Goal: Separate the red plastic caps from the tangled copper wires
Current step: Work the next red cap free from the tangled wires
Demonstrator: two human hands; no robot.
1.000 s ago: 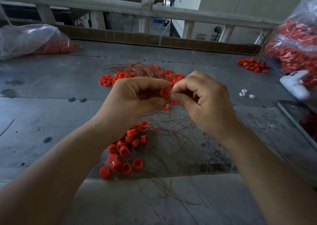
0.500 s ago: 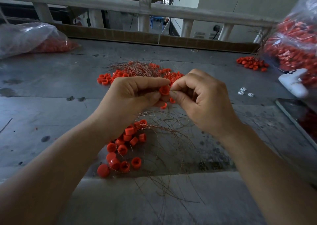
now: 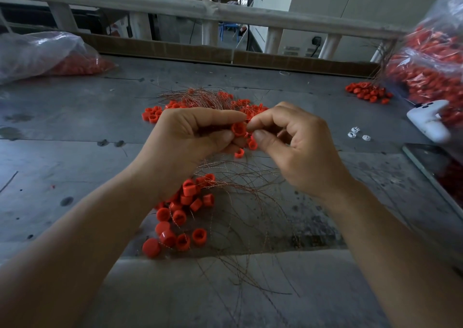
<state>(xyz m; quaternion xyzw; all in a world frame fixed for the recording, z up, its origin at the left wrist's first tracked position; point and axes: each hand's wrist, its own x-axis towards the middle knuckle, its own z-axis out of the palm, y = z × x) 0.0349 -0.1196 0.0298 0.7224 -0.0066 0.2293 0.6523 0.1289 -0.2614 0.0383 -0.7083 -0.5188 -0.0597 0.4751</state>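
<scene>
My left hand (image 3: 190,142) pinches a red cap (image 3: 238,129) between thumb and forefinger above the grey table (image 3: 75,157). My right hand (image 3: 298,150) meets it from the right, its thumb and forefinger pinching at the cap's edge where thin copper wire runs. Two more red caps (image 3: 251,144) dangle just under the fingers. Loose copper wires (image 3: 245,202) fan out below the hands. A pile of freed red caps (image 3: 183,215) lies under my left wrist. Behind the hands sits a tangle of wires and caps (image 3: 208,102).
A clear bag of red caps (image 3: 50,57) lies at the far left, a bigger one (image 3: 431,64) at the right. A small cap heap (image 3: 367,93), a white device (image 3: 428,121), white bits (image 3: 358,133) and a dark phone (image 3: 438,172) sit at right.
Both hands stay together at the same cap. The right fingers have shifted slightly against it; otherwise the scene holds.
</scene>
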